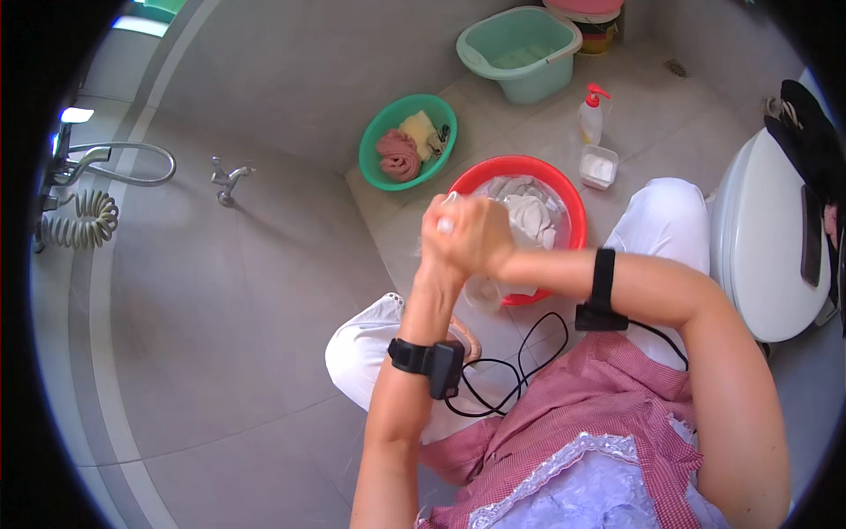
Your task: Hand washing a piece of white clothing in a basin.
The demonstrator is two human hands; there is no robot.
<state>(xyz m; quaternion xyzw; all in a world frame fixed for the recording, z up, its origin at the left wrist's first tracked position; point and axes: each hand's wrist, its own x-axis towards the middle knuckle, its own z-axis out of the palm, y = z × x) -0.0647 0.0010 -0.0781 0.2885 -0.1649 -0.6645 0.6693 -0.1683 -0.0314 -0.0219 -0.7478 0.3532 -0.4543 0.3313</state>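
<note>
My left hand [440, 244] and my right hand [486, 234] are closed together over the left side of a red basin [577, 212]. Their fingers wrap round a bunched white cloth [449, 199], mostly hidden and smeared by motion; a little of it shows between the fingers. A blurred whitish patch shows below the hands, near the basin's lower left rim. More pale, wet-looking laundry [531, 212] lies crumpled inside the basin. Each forearm wears a black strap with a small box, and black cables run from them.
A green basin [368, 159] holds pink and yellow cloths. Beyond stands a pale green tub [520, 86]. A red-topped pump bottle [591, 122] and a small container of white powder [599, 167] are right of the red basin. A toilet [767, 264] stands right; a wall tap [227, 181] juts out left.
</note>
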